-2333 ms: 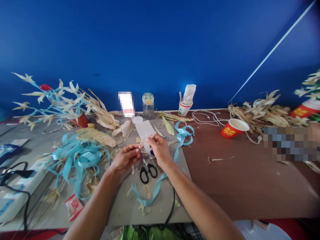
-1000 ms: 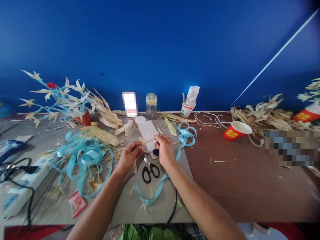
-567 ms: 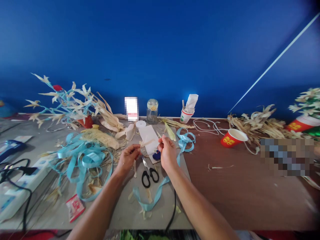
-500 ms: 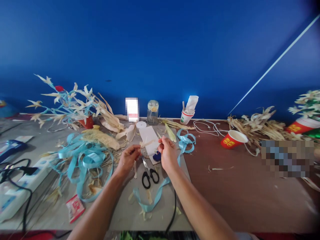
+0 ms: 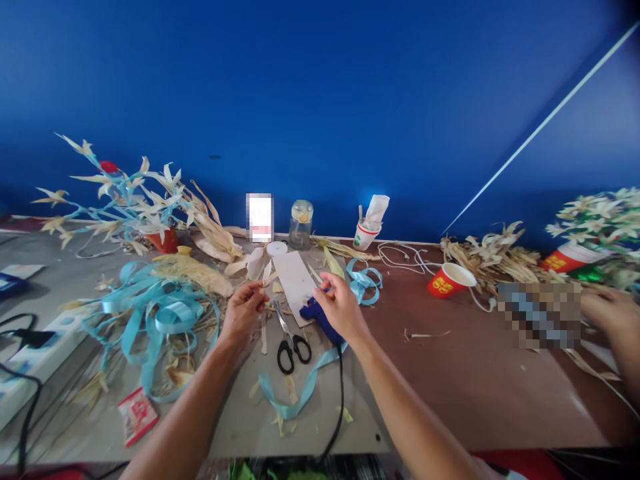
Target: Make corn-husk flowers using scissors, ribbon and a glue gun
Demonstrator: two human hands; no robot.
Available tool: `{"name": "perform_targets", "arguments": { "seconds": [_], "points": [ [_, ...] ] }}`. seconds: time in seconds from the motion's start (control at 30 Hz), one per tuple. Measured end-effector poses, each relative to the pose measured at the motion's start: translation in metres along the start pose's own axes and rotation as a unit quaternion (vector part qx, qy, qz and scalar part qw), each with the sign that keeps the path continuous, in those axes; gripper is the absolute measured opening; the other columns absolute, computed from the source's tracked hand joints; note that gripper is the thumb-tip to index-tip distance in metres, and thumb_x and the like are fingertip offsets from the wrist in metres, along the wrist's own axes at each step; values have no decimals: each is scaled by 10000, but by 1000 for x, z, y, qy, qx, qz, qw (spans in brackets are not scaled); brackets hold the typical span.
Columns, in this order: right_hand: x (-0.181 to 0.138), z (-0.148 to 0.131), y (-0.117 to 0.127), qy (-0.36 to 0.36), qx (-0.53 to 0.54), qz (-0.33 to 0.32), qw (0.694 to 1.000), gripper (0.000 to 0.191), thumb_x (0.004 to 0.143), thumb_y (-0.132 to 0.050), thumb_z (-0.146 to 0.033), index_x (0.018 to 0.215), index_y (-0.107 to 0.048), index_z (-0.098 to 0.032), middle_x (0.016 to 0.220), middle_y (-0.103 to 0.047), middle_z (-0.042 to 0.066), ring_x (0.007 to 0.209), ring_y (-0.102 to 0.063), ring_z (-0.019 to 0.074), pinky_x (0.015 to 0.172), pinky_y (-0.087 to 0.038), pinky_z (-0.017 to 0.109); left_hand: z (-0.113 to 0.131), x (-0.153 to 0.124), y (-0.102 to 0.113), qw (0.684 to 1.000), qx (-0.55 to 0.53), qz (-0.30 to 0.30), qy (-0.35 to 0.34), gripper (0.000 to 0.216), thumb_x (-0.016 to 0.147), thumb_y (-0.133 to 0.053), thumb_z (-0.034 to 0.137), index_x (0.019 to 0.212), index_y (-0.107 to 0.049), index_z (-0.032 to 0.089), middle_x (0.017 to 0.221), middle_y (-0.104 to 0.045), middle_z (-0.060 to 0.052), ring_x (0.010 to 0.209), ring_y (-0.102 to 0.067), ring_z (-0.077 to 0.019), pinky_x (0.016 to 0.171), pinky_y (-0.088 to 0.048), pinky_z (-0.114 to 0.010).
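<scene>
My left hand is closed in a pinch on a pale strip of corn husk, mostly hidden by the fingers. My right hand is over a dark blue glue gun, its thumb and fingers apart; whether it touches the gun I cannot tell. A black cord runs from the gun to the table's front edge. Between the hands lie scissors with black handles, blades pointing away from me. Behind them is a white card. A light blue ribbon curls in front of the scissors.
On the left are a heap of blue ribbon, a husk-flower tree in a red pot and a power strip. A glass jar stands behind. A red paper cup and another person's hand are on the right.
My right hand has moved slightly down and opened over the glue gun, which now shows more. My left hand keeps its pinch. At the far right, another person's hand has come further into view.
</scene>
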State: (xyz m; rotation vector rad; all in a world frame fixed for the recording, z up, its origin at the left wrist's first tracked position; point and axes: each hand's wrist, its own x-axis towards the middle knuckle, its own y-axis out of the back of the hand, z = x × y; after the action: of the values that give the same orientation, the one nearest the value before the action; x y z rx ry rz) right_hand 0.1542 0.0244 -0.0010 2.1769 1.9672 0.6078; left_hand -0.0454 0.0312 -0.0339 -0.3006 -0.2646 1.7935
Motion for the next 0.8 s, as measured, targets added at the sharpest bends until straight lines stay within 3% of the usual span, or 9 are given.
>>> {"name": "perform_targets", "arguments": {
  "seconds": [0.07,0.17,0.27,0.37,0.5,0.6,0.7,0.8],
  "points": [
    [-11,5,10,11,-153,-39,987,309,744,-589,-331,1007,-612,-171,927,-585,72,676,-563,147,696,-453,296,0,0,-1,1000,-4,5,-4,259,608,-723,298,800,-621,158,570,-562,34,504,-476,-61,457,-320,-169],
    [-25,10,17,-20,-322,-108,940,357,736,-620,-377,1022,-608,-163,1044,-557,131,839,-602,225,737,-451,328,-4,1,-1,1000,2,-3,-9,244,633,-709,291,813,-621,152,574,-556,30,504,-467,-57,456,-318,-167],
    [-30,11,13,-41,-401,-146,904,441,720,-639,-425,1068,-584,-161,1077,-539,152,855,-616,255,706,-453,328,-8,2,1,1000,19,-9,-14,239,652,-698,289,830,-623,147,578,-553,27,494,-453,-56,452,-316,-171],
    [-28,11,6,-43,-419,-161,892,445,713,-646,-410,1075,-573,-161,1085,-532,148,826,-626,247,696,-452,321,-9,1,1,999,30,-12,-17,253,647,-702,298,830,-623,142,582,-559,24,483,-445,-57,450,-316,-177],
    [-25,15,6,-43,-395,-159,904,343,737,-621,-337,1031,-584,-163,1066,-535,126,834,-616,223,724,-448,311,-7,0,0,1000,26,-8,-13,275,621,-716,311,813,-618,140,564,-560,26,462,-428,-53,444,-310,-176],
    [-26,20,14,-26,-337,-124,933,291,767,-581,-317,1005,-596,-150,1045,-536,130,893,-591,228,772,-443,319,-6,-1,-1,1000,11,-8,-2,272,617,-716,306,803,-607,140,553,-559,27,455,-428,-52,438,-304,-173],
    [-26,23,25,8,-222,-74,972,244,744,-594,-304,939,-624,-159,972,-562,109,914,-566,235,798,-432,332,-5,-2,-2,1000,-9,-6,5,260,617,-713,289,805,-606,145,551,-552,31,465,-449,-57,433,-301,-169],
    [-26,22,35,-23,-29,-68,997,242,722,-620,-357,893,-634,-186,752,-583,41,721,-560,203,662,-433,315,-5,-2,-1,999,-26,-8,17,262,611,-718,278,813,-611,151,559,-551,35,488,-475,-56,441,-313,-160]
  ]
}}
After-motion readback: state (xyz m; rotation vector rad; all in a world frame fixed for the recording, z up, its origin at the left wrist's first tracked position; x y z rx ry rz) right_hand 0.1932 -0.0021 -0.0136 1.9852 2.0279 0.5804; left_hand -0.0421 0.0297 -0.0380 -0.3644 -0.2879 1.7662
